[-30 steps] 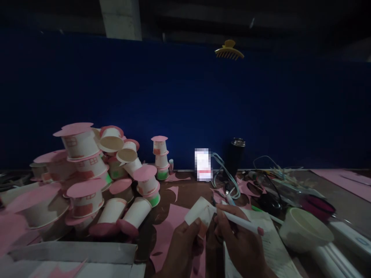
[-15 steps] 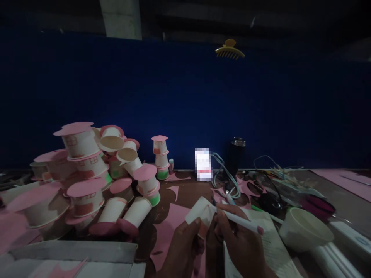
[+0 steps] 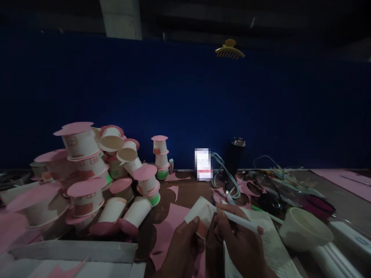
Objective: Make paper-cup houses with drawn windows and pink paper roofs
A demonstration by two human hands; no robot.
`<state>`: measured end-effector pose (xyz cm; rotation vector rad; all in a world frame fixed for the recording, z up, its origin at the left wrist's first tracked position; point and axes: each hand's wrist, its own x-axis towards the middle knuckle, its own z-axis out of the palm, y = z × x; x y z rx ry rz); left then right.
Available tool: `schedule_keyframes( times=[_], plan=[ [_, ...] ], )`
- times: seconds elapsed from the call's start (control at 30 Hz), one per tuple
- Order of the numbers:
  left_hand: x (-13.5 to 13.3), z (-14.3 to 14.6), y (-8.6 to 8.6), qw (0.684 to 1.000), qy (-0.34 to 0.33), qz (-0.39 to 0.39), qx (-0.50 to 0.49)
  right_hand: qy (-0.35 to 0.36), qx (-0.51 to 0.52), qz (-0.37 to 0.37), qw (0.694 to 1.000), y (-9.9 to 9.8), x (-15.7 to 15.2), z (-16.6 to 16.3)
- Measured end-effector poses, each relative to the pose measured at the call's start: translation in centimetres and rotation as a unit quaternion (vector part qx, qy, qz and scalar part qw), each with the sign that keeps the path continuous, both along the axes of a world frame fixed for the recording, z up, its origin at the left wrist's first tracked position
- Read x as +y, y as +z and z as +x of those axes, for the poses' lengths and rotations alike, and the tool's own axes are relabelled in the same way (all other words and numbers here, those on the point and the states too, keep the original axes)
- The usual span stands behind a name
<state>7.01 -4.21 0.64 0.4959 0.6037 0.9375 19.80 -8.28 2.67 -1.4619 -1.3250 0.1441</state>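
A small white paper cup (image 3: 199, 210) with a reddish patch is tilted in my left hand (image 3: 185, 243), the thumb lying over its side. My right hand (image 3: 242, 239) grips a white marker (image 3: 239, 220) with a pink end, its tip side against or very close to the cup. Beneath the hands lies a sheet of cut pink paper (image 3: 166, 227). Under my right wrist is a printed paper sheet (image 3: 275, 243). My fingers partly hide the cup's lower part.
Stacked cups with pink paper discs (image 3: 87, 185) crowd the left, behind a white box (image 3: 72, 251). A lit phone (image 3: 203, 165) leans at the back beside a black bottle (image 3: 237, 156). At right are a pale cup (image 3: 305, 229), a computer mouse (image 3: 271, 202) and cables.
Almost nothing differs. The cup and my left hand have shifted very slightly, while my right hand keeps its hold on the marker.
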Motion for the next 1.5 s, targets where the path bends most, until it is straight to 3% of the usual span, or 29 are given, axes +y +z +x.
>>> schedule_keyframes(
  times=[1.5],
  plan=[
    [0.39,-0.04,-0.29,0.993,0.027,-0.114,-0.030,-0.011,-0.032,0.007,0.999,0.59,-0.09,-0.29]
  ],
)
